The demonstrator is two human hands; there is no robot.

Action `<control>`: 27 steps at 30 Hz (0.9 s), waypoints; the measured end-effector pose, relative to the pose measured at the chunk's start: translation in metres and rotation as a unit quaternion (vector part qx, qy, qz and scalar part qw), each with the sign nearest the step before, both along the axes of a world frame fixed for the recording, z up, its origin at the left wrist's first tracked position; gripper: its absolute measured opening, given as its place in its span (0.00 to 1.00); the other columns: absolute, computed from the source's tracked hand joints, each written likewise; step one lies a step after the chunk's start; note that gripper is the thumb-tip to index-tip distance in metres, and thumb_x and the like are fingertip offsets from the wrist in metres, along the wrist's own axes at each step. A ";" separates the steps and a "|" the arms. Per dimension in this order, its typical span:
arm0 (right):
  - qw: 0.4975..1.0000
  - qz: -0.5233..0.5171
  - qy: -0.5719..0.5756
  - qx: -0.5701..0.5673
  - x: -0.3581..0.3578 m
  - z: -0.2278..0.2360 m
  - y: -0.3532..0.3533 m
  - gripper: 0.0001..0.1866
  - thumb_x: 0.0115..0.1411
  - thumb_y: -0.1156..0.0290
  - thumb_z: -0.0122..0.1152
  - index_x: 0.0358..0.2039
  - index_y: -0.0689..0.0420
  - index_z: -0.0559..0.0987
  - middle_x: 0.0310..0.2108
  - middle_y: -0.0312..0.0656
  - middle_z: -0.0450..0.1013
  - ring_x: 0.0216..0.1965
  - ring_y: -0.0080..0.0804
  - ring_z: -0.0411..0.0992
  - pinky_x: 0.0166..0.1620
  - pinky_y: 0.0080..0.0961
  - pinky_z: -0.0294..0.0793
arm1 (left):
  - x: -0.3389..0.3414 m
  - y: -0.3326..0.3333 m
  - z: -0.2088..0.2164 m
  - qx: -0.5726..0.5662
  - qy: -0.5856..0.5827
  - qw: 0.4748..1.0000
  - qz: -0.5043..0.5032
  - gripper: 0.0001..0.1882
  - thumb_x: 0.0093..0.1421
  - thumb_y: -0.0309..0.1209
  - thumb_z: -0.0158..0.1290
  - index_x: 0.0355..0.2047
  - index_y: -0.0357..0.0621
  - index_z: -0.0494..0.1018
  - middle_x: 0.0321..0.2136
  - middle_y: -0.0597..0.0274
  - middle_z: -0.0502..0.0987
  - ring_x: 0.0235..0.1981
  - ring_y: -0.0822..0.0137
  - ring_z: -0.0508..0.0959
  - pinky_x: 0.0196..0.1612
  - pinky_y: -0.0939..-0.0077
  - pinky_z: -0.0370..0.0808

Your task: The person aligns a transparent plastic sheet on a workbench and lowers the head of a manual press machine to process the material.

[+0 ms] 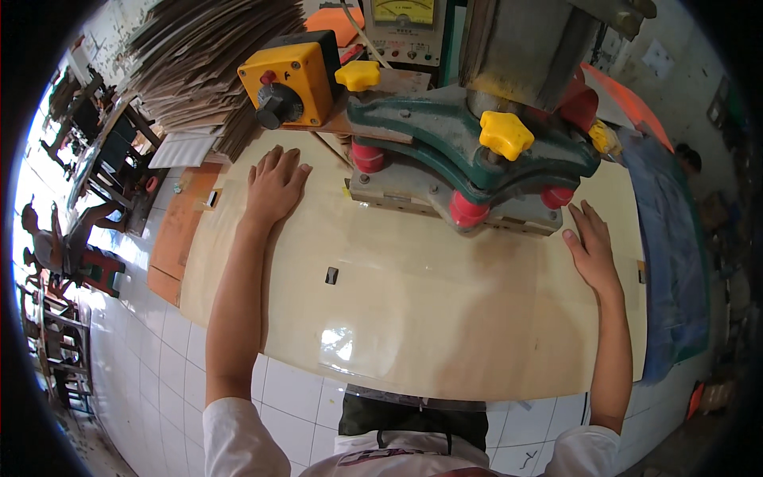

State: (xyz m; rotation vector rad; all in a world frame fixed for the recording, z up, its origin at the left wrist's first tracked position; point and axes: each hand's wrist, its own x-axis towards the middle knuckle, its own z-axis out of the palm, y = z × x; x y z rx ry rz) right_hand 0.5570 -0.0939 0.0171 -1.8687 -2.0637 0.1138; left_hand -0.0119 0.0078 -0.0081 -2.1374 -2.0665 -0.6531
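A wide cream sheet [381, 318] with a glossy surface lies in front of me. My left hand [276, 187] rests flat on its far left part, fingers spread and holding nothing. Over at the right, my right hand [592, 248] lies on the sheet with fingers apart, close to the right end of a machine head. That head has a dark green frame [445, 131], yellow star knobs [506, 136] and red round cushions [469, 209]. Below the frame, a long metal bar [413, 203] sits low over the sheet; whether it touches cannot be seen. A small black piece [331, 276] sits left of the sheet's middle.
A yellow control box [290, 83] with a black dial stands behind my left hand. Behind it rises a tall stack of thin brown sheets [203, 67]. A meter panel [404, 32] is at the back. Blue cloth [671, 262] hangs at the right. People [60, 238] sit far left.
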 end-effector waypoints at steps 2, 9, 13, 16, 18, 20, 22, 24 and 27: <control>1.000 0.000 0.003 0.003 0.000 -0.001 0.000 0.29 0.67 0.55 0.53 0.66 0.54 0.68 0.70 0.56 0.56 0.71 0.53 0.52 0.71 0.52 0.43 | 0.000 0.000 0.001 0.002 -0.002 1.000 0.000 0.26 0.67 0.51 0.47 0.59 0.53 0.71 0.64 0.50 0.66 0.67 0.49 0.61 0.68 0.38 0.52; 1.000 0.004 -0.002 0.006 0.000 0.002 -0.001 0.29 0.67 0.56 0.53 0.65 0.54 0.69 0.69 0.56 0.56 0.71 0.54 0.53 0.71 0.52 0.44 | 0.003 0.000 0.001 0.002 -0.009 1.000 -0.001 0.26 0.67 0.51 0.47 0.59 0.52 0.71 0.63 0.51 0.66 0.66 0.49 0.62 0.68 0.38 0.52; 1.000 0.005 0.001 0.010 0.005 -0.003 -0.001 0.29 0.67 0.56 0.53 0.65 0.54 0.69 0.69 0.57 0.57 0.71 0.54 0.53 0.71 0.53 0.44 | 0.005 -0.001 0.003 -0.005 -0.007 1.000 0.007 0.26 0.67 0.51 0.47 0.59 0.52 0.71 0.64 0.50 0.66 0.67 0.48 0.61 0.68 0.38 0.51; 1.000 0.012 0.001 0.013 0.002 -0.005 0.001 0.29 0.67 0.56 0.53 0.65 0.53 0.69 0.69 0.56 0.57 0.71 0.54 0.53 0.71 0.54 0.45 | -0.001 -0.004 0.003 0.089 0.045 0.993 0.055 0.25 0.67 0.50 0.47 0.58 0.50 0.72 0.63 0.50 0.67 0.67 0.49 0.62 0.69 0.40 0.51; 1.000 0.013 -0.001 0.016 0.001 -0.005 0.002 0.29 0.67 0.56 0.53 0.65 0.53 0.68 0.69 0.56 0.56 0.71 0.54 0.52 0.70 0.55 0.45 | -0.006 -0.019 0.025 0.050 0.051 0.996 0.045 0.24 0.68 0.49 0.47 0.55 0.48 0.74 0.61 0.51 0.69 0.65 0.50 0.64 0.70 0.43 0.51; 1.000 0.006 -0.003 0.018 0.001 -0.003 0.001 0.29 0.67 0.55 0.53 0.65 0.53 0.69 0.70 0.55 0.57 0.71 0.54 0.53 0.71 0.55 0.45 | 0.004 -0.048 0.076 -0.001 0.021 0.999 0.024 0.21 0.67 0.46 0.49 0.50 0.44 0.77 0.57 0.53 0.73 0.61 0.50 0.70 0.70 0.50 0.54; 1.000 0.000 -0.004 0.016 0.001 -0.004 0.001 0.28 0.67 0.56 0.53 0.65 0.53 0.69 0.70 0.55 0.56 0.71 0.53 0.52 0.71 0.55 0.44 | 0.016 -0.083 0.109 -0.075 0.045 0.996 -0.012 0.20 0.65 0.44 0.52 0.48 0.43 0.78 0.55 0.50 0.75 0.59 0.50 0.71 0.69 0.51 0.56; 1.000 -0.011 -0.014 0.010 0.006 -0.003 -0.002 0.28 0.67 0.56 0.53 0.65 0.52 0.69 0.70 0.54 0.56 0.71 0.52 0.52 0.71 0.55 0.44 | 0.046 -0.117 0.116 -0.065 0.100 0.991 -0.058 0.20 0.64 0.42 0.54 0.51 0.43 0.76 0.58 0.48 0.72 0.61 0.51 0.70 0.69 0.49 0.57; 1.000 -0.005 -0.010 0.005 0.002 -0.004 -0.001 0.29 0.67 0.55 0.52 0.66 0.52 0.68 0.70 0.54 0.55 0.72 0.52 0.51 0.71 0.55 0.43 | 0.094 -0.169 0.111 -0.069 0.086 0.977 -0.182 0.27 0.64 0.42 0.54 0.61 0.43 0.69 0.65 0.46 0.63 0.66 0.46 0.63 0.69 0.46 0.54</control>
